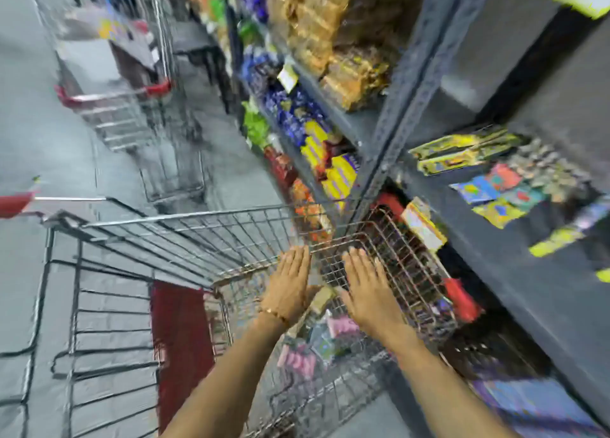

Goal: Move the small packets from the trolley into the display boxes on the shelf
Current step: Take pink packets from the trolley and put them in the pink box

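A wire trolley (198, 236) stands in front of me, its basket against the grey shelf (515, 272). Small packets, pink (341, 326) and mixed colours (297, 360), lie in the basket's bottom. My left hand (292, 282) and my right hand (369, 292) reach down into the basket side by side, palms down, fingers stretched out and together. Between the two hands shows a small tan packet (321, 300); I cannot tell whether either hand touches it. Yellow display boxes (462, 153) and loose colourful packets (498, 190) sit on the shelf at right. The picture is blurred by motion.
A second trolley (125, 107) with a red handle stands further up the aisle at left. Shelves at the back hold blue, yellow and golden snack bags (317, 140). A dark red panel (180, 345) hangs at my trolley's near end. Grey floor (39, 133) lies to the left.
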`<state>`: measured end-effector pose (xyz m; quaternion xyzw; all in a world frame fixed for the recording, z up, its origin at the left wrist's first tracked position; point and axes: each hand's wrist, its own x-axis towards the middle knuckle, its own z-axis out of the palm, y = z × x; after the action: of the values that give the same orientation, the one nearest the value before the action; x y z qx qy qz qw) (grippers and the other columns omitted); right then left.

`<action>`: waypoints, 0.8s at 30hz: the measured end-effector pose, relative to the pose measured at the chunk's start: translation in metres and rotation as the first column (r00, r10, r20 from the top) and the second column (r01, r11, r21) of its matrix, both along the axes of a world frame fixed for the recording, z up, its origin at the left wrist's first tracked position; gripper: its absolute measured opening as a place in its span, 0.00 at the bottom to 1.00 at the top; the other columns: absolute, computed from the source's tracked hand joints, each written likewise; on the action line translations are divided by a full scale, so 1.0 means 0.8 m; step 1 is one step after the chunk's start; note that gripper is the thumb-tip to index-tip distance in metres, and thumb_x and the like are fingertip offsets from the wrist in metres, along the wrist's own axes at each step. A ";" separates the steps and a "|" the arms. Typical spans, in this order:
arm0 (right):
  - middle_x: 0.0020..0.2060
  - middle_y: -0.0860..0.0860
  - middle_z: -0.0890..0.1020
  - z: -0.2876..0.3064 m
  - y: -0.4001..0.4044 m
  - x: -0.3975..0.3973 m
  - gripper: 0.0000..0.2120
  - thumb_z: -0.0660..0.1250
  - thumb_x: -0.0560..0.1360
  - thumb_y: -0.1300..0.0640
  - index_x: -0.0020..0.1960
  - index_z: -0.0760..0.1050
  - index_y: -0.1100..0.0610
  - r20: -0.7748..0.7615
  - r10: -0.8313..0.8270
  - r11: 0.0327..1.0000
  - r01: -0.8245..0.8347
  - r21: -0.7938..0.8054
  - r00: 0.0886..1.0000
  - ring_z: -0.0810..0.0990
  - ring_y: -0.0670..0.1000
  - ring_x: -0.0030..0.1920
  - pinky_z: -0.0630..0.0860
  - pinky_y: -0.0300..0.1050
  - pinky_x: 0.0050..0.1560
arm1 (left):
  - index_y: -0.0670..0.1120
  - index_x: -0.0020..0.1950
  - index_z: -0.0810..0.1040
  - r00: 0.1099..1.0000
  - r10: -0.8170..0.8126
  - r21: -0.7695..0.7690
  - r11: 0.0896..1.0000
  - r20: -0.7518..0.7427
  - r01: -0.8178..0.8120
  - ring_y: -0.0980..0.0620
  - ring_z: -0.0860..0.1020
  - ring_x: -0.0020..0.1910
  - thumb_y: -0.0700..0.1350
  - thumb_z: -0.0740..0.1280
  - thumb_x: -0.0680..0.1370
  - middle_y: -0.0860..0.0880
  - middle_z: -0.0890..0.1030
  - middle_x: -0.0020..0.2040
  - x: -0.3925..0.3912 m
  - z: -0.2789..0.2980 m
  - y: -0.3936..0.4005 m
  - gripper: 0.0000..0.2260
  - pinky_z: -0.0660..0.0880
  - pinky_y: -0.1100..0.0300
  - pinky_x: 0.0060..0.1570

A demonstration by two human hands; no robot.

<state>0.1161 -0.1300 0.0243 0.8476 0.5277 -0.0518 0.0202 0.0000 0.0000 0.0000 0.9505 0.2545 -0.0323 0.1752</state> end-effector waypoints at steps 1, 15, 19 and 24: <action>0.68 0.56 0.71 -0.029 0.010 0.004 0.28 0.48 0.76 0.45 0.68 0.63 0.62 0.011 0.005 0.999 -0.005 0.035 1.000 0.76 0.58 0.64 0.61 0.55 0.66 | 0.41 0.76 0.41 0.994 -0.027 -0.045 0.999 -0.104 0.023 0.44 0.44 0.78 0.52 0.58 0.80 0.43 0.42 0.78 -0.001 -0.027 0.004 0.34 0.45 0.51 0.78; 0.77 0.60 0.46 -0.256 0.079 0.049 0.56 0.75 0.65 0.45 0.75 0.38 0.58 -0.533 -0.365 0.906 0.159 -0.393 0.763 0.48 0.61 0.76 0.56 0.60 0.75 | 0.40 0.75 0.39 0.905 -0.256 -0.243 0.953 -0.340 0.179 0.46 0.41 0.77 0.39 0.55 0.81 0.42 0.40 0.78 0.010 -0.237 0.014 0.29 0.42 0.54 0.75; 0.71 0.62 0.61 -0.262 0.082 0.044 0.55 0.79 0.61 0.48 0.75 0.45 0.56 -0.546 -0.381 0.911 0.204 -0.357 0.746 0.68 0.63 0.67 0.70 0.63 0.66 | 0.42 0.76 0.39 0.891 -0.249 -0.252 0.955 -0.379 0.159 0.46 0.43 0.77 0.40 0.59 0.80 0.43 0.43 0.78 0.008 -0.243 0.019 0.33 0.42 0.57 0.73; 0.70 0.60 0.63 -0.208 0.078 0.054 0.54 0.79 0.61 0.50 0.74 0.48 0.60 -0.514 -0.351 0.924 0.201 -0.326 0.782 0.66 0.59 0.68 0.66 0.54 0.71 | 0.44 0.76 0.40 0.899 -0.211 -0.265 0.958 -0.383 0.112 0.44 0.50 0.77 0.43 0.69 0.74 0.44 0.44 0.79 0.015 -0.199 0.018 0.43 0.63 0.47 0.73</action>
<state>0.1594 -0.0674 -0.1418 0.8529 0.3678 -0.3688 -0.0364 0.0120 0.0145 -0.1593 0.9130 0.1996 -0.2740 0.2267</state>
